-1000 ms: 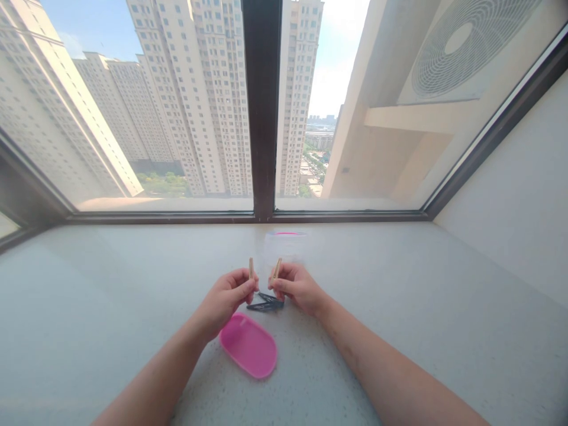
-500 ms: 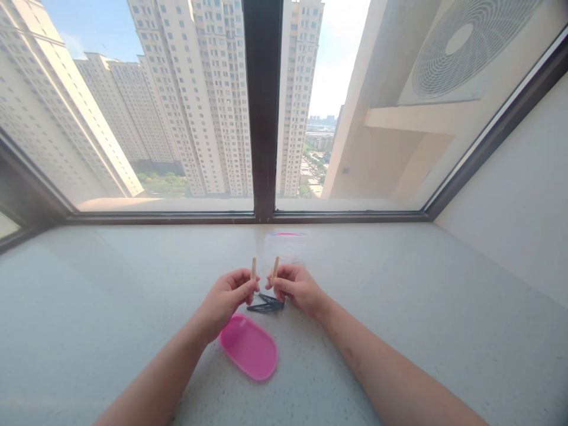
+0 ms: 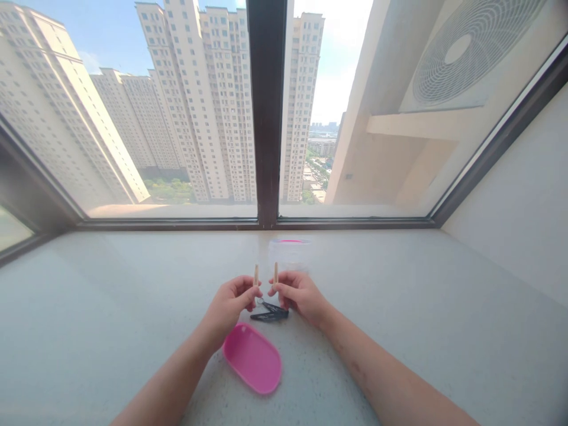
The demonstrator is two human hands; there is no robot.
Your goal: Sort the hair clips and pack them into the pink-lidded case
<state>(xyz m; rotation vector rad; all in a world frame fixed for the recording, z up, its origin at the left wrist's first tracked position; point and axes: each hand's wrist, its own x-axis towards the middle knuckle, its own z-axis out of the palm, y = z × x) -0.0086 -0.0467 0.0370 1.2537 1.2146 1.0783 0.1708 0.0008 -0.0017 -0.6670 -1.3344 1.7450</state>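
Note:
Two slim tan pieces stand upright between my fingertips, one in each hand; their exact kind is too small to make out. My left hand (image 3: 234, 303) pinches the left tan piece (image 3: 256, 274). The right tan piece (image 3: 276, 273) is pinched in my right hand (image 3: 302, 296), a short gap away from the other. Just below the fingers, black hair clips (image 3: 270, 315) lie on the white speckled surface, with a small ring-like bit (image 3: 260, 301) at their upper end. A pink oval tray (image 3: 252, 360) rests nearer to me, its upper left edge beside my left wrist.
Behind my hands lies a clear zip bag (image 3: 290, 251) with a pink strip along its top. The speckled white sill (image 3: 133, 307) runs up to a dark window frame (image 3: 267, 118). A white wall (image 3: 510, 195) bounds the right side.
The view has shifted slightly, so everything sits a little lower. The right tan piece has turned from leaning to nearly upright. Both hands keep their pinch.

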